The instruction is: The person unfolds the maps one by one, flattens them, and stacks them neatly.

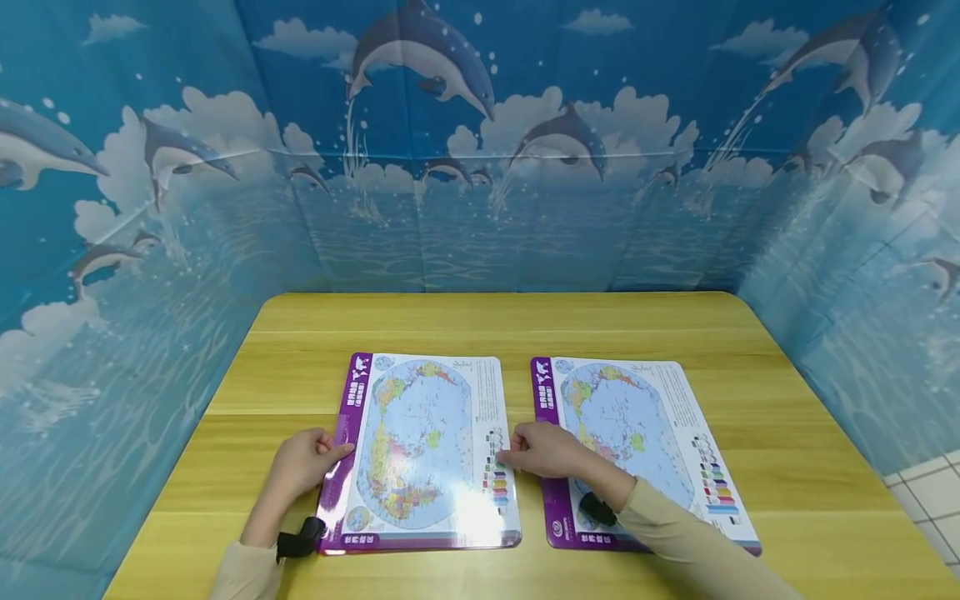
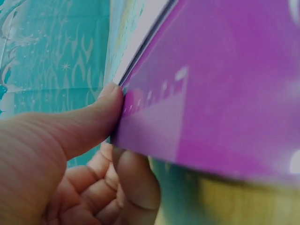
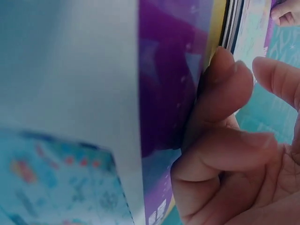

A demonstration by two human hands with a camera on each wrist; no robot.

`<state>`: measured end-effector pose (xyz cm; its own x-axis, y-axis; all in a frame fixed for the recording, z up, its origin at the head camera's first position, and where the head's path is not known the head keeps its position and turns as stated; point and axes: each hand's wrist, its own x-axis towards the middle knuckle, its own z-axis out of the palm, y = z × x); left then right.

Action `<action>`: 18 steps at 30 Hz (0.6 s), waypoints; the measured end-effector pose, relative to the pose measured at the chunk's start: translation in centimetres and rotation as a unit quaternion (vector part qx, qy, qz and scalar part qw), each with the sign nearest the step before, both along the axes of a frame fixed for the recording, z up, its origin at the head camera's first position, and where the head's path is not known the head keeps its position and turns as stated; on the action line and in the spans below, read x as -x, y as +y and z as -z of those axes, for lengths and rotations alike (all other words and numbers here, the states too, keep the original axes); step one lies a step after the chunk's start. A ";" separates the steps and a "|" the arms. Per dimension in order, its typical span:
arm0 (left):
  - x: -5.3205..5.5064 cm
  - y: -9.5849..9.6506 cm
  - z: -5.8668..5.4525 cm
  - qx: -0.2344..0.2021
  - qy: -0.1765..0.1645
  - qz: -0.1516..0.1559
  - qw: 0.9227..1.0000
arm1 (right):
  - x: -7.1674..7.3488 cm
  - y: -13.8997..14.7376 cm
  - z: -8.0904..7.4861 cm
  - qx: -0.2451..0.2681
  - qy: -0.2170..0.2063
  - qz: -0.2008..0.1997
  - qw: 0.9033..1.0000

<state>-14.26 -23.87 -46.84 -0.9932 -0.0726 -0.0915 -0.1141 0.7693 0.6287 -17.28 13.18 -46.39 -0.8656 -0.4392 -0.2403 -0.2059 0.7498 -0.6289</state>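
Observation:
Two world map sheets with purple left borders lie side by side. At the left map, my left hand pinches the purple left edge, thumb on top and curled fingers beneath. Reaching over the right map, my right hand is at the left map's right edge. In the right wrist view its bent fingertips are right at several thin stacked edges, and the thumb stands apart from them. The right forearm covers part of the right map.
The maps are on a yellow wood-grain table. Behind and beside it hangs a blue curtain printed with dolphins and clouds. White tiles show at the far right. A black wrist device is on the left wrist.

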 end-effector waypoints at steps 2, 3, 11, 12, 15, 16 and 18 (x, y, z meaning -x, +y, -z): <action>-0.1 -0.1 -0.3 0.011 0.015 -0.001 1.000 | 0.0 0.0 0.0 0.010 -0.006 0.005 1.000; -0.1 -0.1 -0.4 0.018 0.026 -0.001 0.999 | 0.0 0.0 0.1 0.015 -0.010 0.008 1.000; -0.4 -0.3 -2.1 -0.010 0.083 0.018 0.996 | 0.2 0.0 0.2 0.041 -0.028 0.028 0.998; -0.3 -0.4 -2.1 -0.036 0.078 0.020 0.996 | 0.2 0.0 0.2 0.045 -0.032 0.030 0.998; 0.0 -0.7 -2.0 -0.129 0.044 0.021 0.991 | 0.3 0.1 0.3 0.058 -0.043 0.036 0.997; 0.1 -0.7 -2.0 -0.163 0.030 0.019 0.986 | 0.4 0.1 0.3 0.062 -0.047 0.037 0.996; 0.3 -0.6 -1.8 -0.219 0.008 0.017 0.976 | 0.5 0.3 0.4 0.067 -0.052 0.039 0.996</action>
<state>-14.58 -24.49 -45.08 -0.9958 0.0029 -0.0911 -0.0810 0.4298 0.8993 -17.73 13.44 -46.81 -0.8718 -0.4057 -0.2744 -0.0789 0.6693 -0.7388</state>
